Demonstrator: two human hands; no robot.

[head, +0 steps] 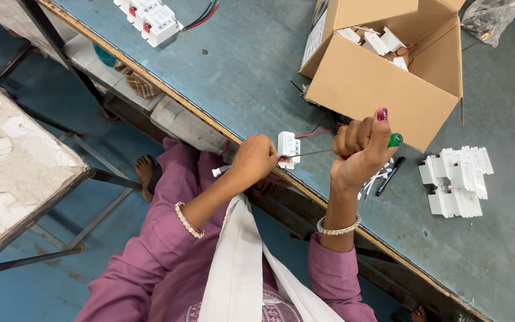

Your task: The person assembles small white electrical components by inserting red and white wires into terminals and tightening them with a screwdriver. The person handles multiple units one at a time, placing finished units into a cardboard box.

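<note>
My left hand [256, 157] is curled shut around a small white plastic electrical module [288, 146], holding it just above the near edge of the blue-grey surface [251, 65]; a thin red wire trails from the module toward the box behind it. My right hand [362, 149] is closed in a fist round a screwdriver with a green handle [394, 141], whose slim metal shaft [308, 154] runs leftward and meets the module's side beside my left fingers. Both wrists wear pale beaded bracelets, and the sleeves are mauve.

Just beyond my right hand, on the surface, lie a few loose white pieces with wires and a black pen-like stick [390, 176]. To the right of these, a cluster of white plastic housings [457, 179] sits in a loose heap. Behind my hands stands an open brown cardboard box [382, 89], tilted, with more white modules and wires inside. At the far left end of the surface there are several white modules with red and black leads [150, 18]. A crumpled clear plastic bag [490, 18] rests at the far right corner. Below the edge, my bare foot [145, 173] shows on the blue floor, near a worn whitish table [13, 161].
</note>
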